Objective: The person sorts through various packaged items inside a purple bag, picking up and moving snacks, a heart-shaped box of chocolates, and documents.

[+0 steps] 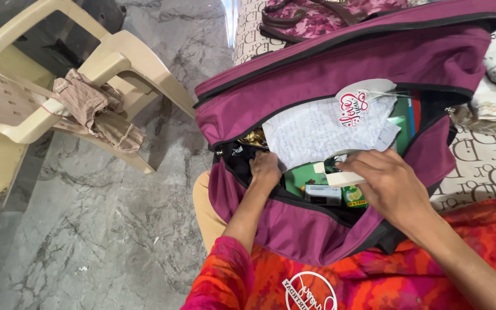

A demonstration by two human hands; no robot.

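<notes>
— Inside the open purple bag [328, 224], on the lap: where, the hands?
— Left hand [265, 170] tucked in, fingers bent, grip hidden. Right hand [387, 182] pinching a small white box [343, 179], under the written paper [322, 129].

The left hand [265, 170] has its fingertips buried in the maroon bag [340, 74], so its grip is anyone's guess. The right hand [388, 183] covers part of a small white box [340, 179]. The bag's far end and the plastic chair [47, 86] get cut off at the frame edges.
</notes>
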